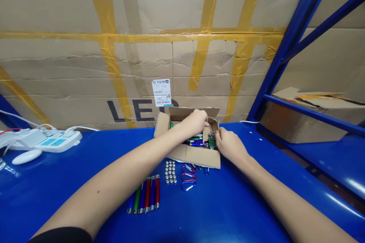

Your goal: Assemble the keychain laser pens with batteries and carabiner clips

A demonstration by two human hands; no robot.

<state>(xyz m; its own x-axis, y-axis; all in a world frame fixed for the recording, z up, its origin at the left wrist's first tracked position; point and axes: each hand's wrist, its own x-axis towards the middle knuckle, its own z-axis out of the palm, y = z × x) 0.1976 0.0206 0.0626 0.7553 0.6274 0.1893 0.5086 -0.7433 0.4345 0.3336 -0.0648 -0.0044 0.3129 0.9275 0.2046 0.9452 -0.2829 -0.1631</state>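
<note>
A small open cardboard box (194, 155) stands on the blue table (234, 212), filled with small coloured flashlights (196, 141) and metal parts. My left hand (195, 121) reaches into the box from above, fingers curled down among the contents; what it grips is hidden. My right hand (228, 144) rests on the box's right edge, with its fingertips dipping in among the metal pieces. In front of the box lie a row of coloured flashlights (145, 195), a cluster of button batteries (170, 172) and several coloured carabiners (188, 176).
A taped cardboard wall (171, 45) with a white label backs the table. A white power strip (57, 140) with cables and a white oval object (27, 156) sit at the left. Blue shelf posts (285, 45) and another carton (308, 117) stand at the right.
</note>
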